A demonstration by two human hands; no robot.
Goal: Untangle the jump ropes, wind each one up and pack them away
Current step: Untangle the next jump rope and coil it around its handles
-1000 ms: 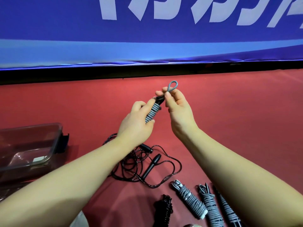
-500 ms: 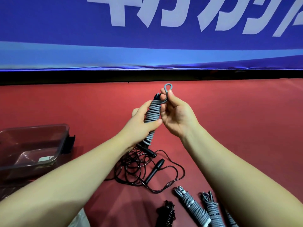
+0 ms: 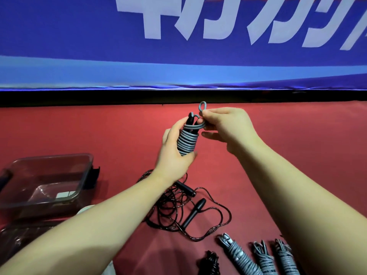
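Across the back hangs a blue banner (image 3: 79, 46), and below it a red floor (image 3: 297, 147) carries everything else. At the left stands a clear tub (image 3: 87, 161). No rope shows inside it, so packing looks not yet begun.

Near the tub, partly under the left forearm, a black rope (image 3: 216, 227) lies in a loose tangle with its handles among the strands. It is neither untangled nor wound, and looks like the biggest job left.

Along the bottom edge lie wound ropes: three grey bundles (image 3: 238, 255) side by side at the right, and a black bundle (image 3: 211, 262) just left of them. These seem finished apart from going into the tub.

Held up over the floor is the grey rope (image 3: 187, 139), coiled tightly round its own black handle ends (image 3: 191, 120). The left hand (image 3: 170, 157) grips the lower coil, fingers and thumb curled round it. The right hand (image 3: 226, 126) pinches the rope's tail, and a small loop (image 3: 202, 107) stands just above its fingertips, beside the top turn. By my reading, only securing that tail remains for this rope.
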